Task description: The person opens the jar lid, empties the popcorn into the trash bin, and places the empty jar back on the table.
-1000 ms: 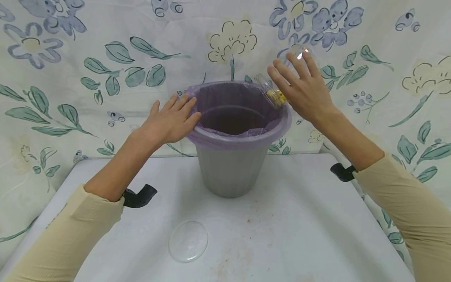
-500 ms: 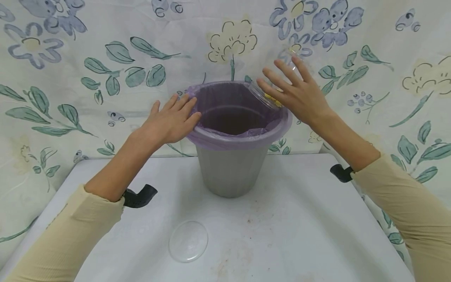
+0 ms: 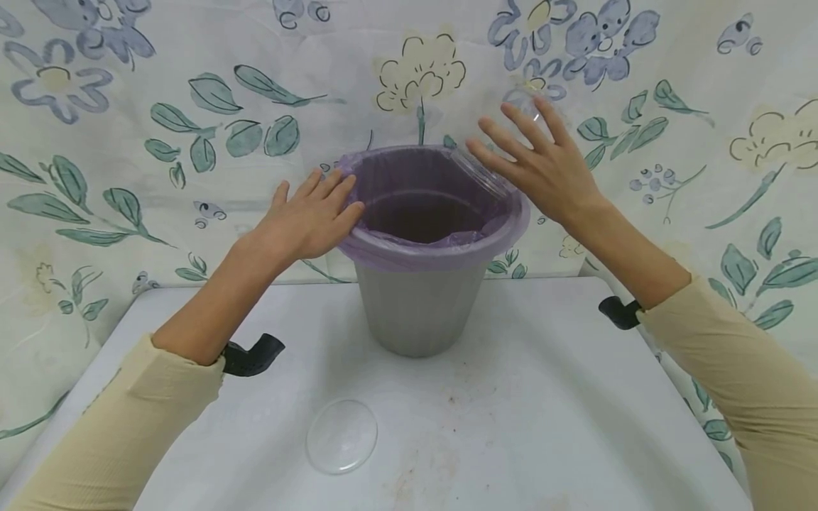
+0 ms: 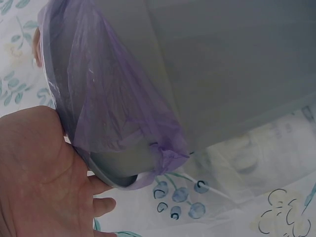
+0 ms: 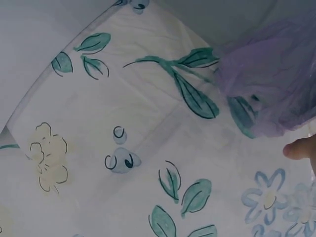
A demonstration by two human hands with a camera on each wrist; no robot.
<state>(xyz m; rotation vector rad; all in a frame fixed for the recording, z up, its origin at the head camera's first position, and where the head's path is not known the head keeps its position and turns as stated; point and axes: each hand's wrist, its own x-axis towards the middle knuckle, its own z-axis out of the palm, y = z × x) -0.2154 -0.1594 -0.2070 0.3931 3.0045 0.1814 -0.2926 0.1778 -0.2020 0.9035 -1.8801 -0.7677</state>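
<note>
In the head view, my right hand (image 3: 546,167) holds a clear plastic jar (image 3: 481,172) tilted, its mouth down inside the right rim of a grey trash bin (image 3: 418,305). No yellow pieces show in the visible part of the jar; the hand hides its middle. A purple bag (image 3: 409,167) lines the bin and folds over its rim. My left hand (image 3: 303,216) rests on the bin's left rim, fingers stretched out. The left wrist view shows that palm against the rim and bag; in the right wrist view just a fingertip (image 5: 300,148) appears beside the bag.
A clear round lid (image 3: 341,436) lies flat on the white table (image 3: 543,426), in front of the bin. Brownish stains mark the tabletop. Behind the bin hangs a floral cloth (image 3: 255,42).
My right hand has shifted slightly left and tipped the jar further into the bin. Yellow pieces seen in the jar earlier are out of sight now. The left hand has stayed on the rim.
</note>
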